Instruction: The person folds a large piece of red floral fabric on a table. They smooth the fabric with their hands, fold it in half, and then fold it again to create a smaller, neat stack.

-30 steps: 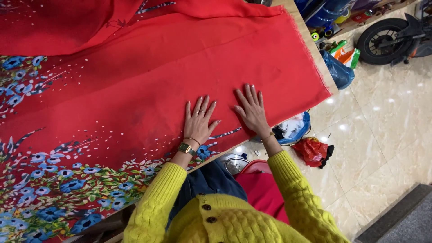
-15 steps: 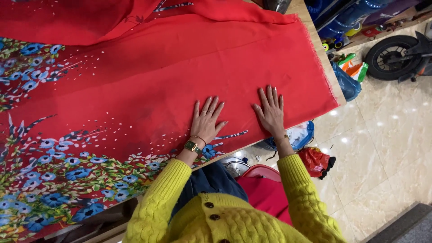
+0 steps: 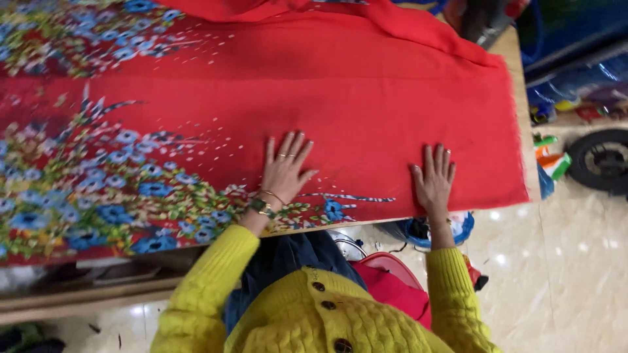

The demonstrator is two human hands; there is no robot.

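Both hands lie flat, palms down, fingers spread wide, holding nothing, pressing on the red cloth (image 3: 366,111). Left hand (image 3: 282,175) sits close to the near edge, just beside the floral print; right hand (image 3: 434,180) sits farther right, nearer the cloth's raw end, well apart from the left.

Risks, as I judge them:
- Cloth overhangs the desk (image 3: 517,85) edge below the hands w/ little margin; a pull toward the body could slide the whole piece off the near side.
- Hands press at 2 separate spots, so pushing unevenly could drive a ridge or wrinkle btwn them instead of flattening it.
- Loose fold of the same cloth bunched at the far side, beyond the fingertips; if it drags fwd it could bury the smoothed area.
- Bracelet and watch (image 3: 261,206) on the left wrist, rings on the fingers: could snag threads, esp. at the frayed-looking right end.
- Clutter on the floor to the right of the right hand (blue bag (image 3: 418,230), a wheel (image 3: 598,160)); a dropped corner would land in it.

Cloth itself: bright red, matte, thin-looking, lying mostly flat under and ahead of the hands. Plain red around the right hand; left of the left hand a dense border of blue flowers, green leaves, white flecks. Person wears a yellow knit cardigan (image 3: 314,320).
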